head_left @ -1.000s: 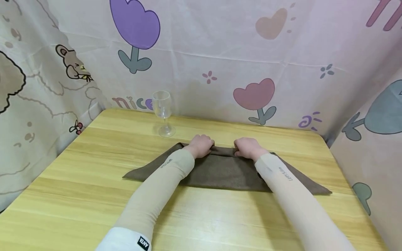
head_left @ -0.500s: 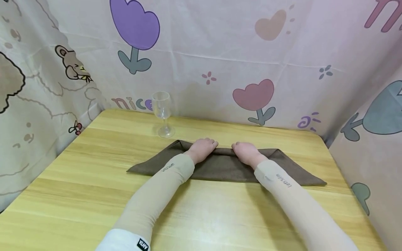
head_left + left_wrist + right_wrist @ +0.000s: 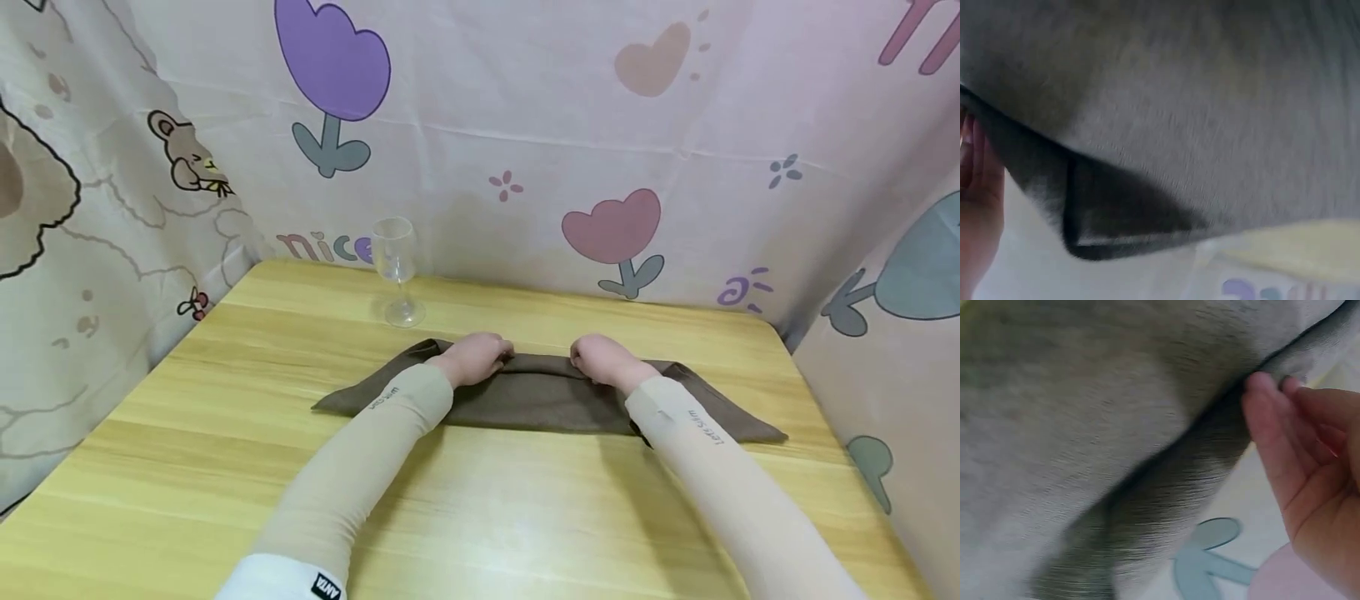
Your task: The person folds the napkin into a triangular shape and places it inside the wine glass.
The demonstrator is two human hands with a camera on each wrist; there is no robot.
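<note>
A brown cloth (image 3: 540,404) lies across the table as a long flat shape, with pointed ends at left and right and its far edge turned over in a narrow fold. My left hand (image 3: 476,357) pinches that folded edge left of centre; in the left wrist view, part of the left hand (image 3: 979,200) shows at the frame's side beside the cloth (image 3: 1197,125). My right hand (image 3: 603,360) holds the same edge right of centre. In the right wrist view, the fingertips of the right hand (image 3: 1316,450) meet at the fold of the cloth (image 3: 1104,412).
A clear stemmed wine glass (image 3: 397,258) stands upright behind the cloth, toward the back left of the wooden table (image 3: 480,517). A printed curtain (image 3: 480,108) hangs right behind the table and along both sides.
The cloth's near edge has shifted away from me and the cloth looks narrower. My fingers straightened over the fold half a second ago and are now curled, hands slightly farther apart.
</note>
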